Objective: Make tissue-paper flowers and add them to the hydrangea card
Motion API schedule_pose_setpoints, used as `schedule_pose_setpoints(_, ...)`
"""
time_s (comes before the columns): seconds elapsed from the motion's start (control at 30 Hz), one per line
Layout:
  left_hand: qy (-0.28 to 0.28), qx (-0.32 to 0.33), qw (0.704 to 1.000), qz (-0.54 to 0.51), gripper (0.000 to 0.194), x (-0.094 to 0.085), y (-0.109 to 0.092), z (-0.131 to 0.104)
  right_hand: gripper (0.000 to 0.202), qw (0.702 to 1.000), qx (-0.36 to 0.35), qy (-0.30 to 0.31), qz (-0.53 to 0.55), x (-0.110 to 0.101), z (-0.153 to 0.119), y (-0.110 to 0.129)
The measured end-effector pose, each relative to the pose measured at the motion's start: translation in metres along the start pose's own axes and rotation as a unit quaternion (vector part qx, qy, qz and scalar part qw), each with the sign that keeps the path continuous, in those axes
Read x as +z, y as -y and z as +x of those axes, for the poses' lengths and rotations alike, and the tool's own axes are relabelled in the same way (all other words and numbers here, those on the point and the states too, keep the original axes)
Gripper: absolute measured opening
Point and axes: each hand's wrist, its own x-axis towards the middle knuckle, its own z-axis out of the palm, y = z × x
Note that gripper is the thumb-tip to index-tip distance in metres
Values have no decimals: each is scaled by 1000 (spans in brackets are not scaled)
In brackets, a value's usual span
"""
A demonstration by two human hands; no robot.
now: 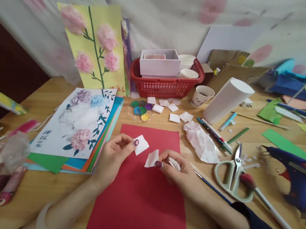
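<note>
Between the thumb and fingers of my left hand is a small white paper square. My right hand pinches another white paper piece, and several more folded white pieces are tucked in its curled fingers. Both hands are above a sheet of red paper lying flat on the wooden table. Just past the right hand lies a crumpled white tissue. Further back, more small white paper squares lie scattered near round paint pots.
Scissors, a brush and a blue glue gun lie on the right. A paper roll, a cup and a red basket stand behind. Flower pictures and coloured paper are on the left.
</note>
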Motion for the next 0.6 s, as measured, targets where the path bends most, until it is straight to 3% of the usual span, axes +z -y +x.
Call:
schedule_pose_setpoints(0.1, -39, -1, 998, -55, 24, -2, 1, 7, 26, 998, -11, -58, -38, 2, 1, 0)
schedule_pose_setpoints(0.2, -16, 15, 1000, 15, 20, -3, 1, 5, 28, 991, -35, -117, -48, 2, 1, 1)
schedule_pose_setpoints(0.33, 131, 49, 983, 121, 15, 2, 2, -2, 30, 993, -50, -77, -79, 1, -1, 2)
schedule_pose_setpoints(0.4, 169, 70, 972, 147, 15, 6, 0, -3, 29, 994, -53, -38, -88, 1, -3, 2)
schedule_pose_setpoints(0.5, 140, 123, 963, 195, 8, 7, -9, -8, 36, 995, -53, -9, -80, 1, -4, 2)
schedule_pose_setpoints(0.6, 123, 176, 948, 234, 10, -10, -14, -31, 39, 995, -53, -19, -83, 0, -3, 1)
